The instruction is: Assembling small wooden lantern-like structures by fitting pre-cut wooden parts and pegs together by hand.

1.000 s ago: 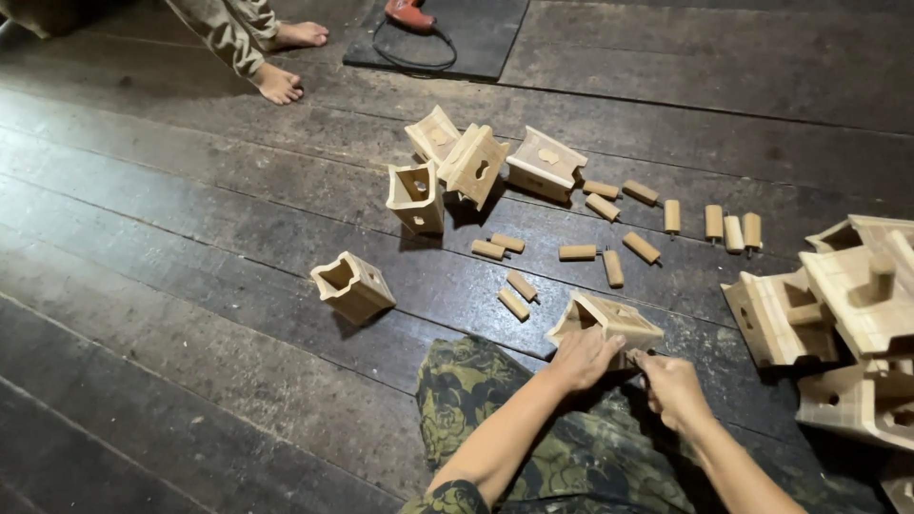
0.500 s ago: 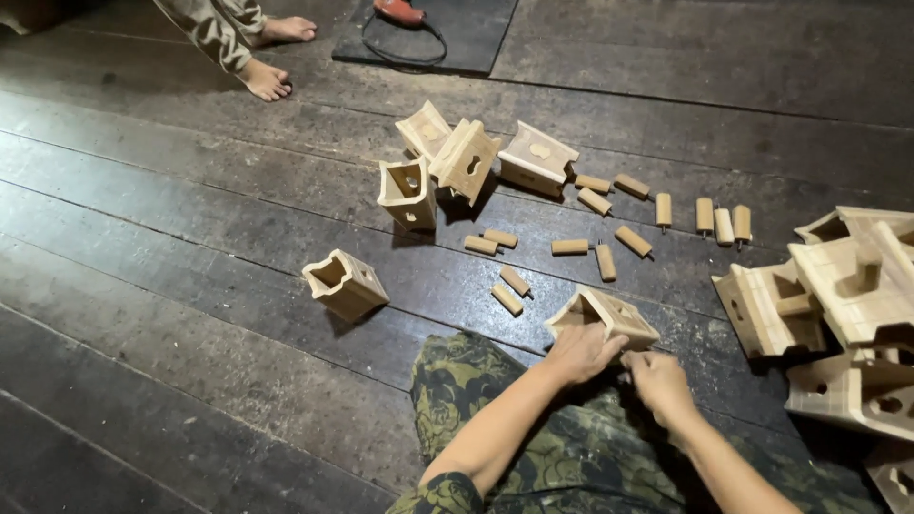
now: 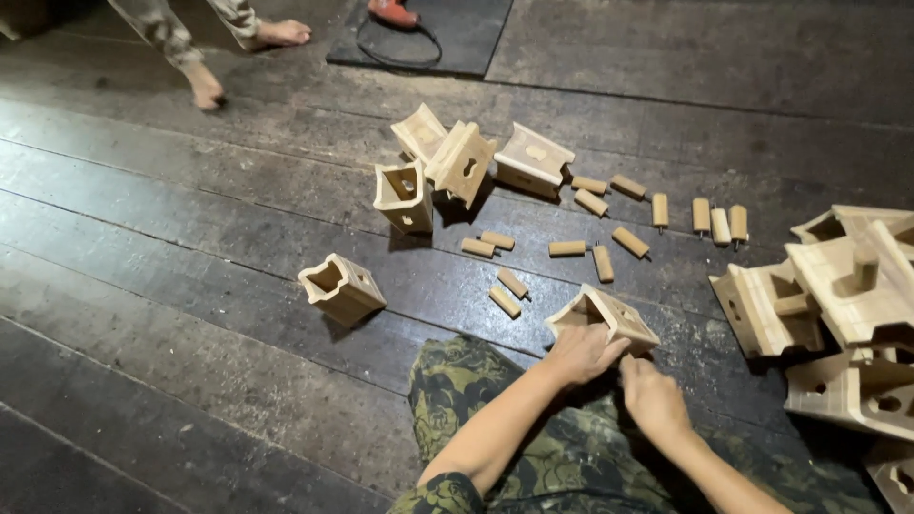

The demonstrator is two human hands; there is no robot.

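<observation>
Steadying the hollow wooden block [image 3: 604, 318] with the left hand [image 3: 583, 352] clasped on its near edge (right hand [image 3: 650, 397] alongside, fingers curled, hold unclear) seems wise.

the left hand [image 3: 583, 352] is covering the near edge of the box [image 3: 603, 317]. right of the right hand [image 3: 653, 400], the pile [image 3: 838, 305] is running off the frame edge, its far pieces unseen.

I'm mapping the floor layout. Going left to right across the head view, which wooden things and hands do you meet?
Lone wooden box → cluster of three boxes → left hand on a wooden box → right hand → row of three dowels → pile of wooden pieces.
</observation>
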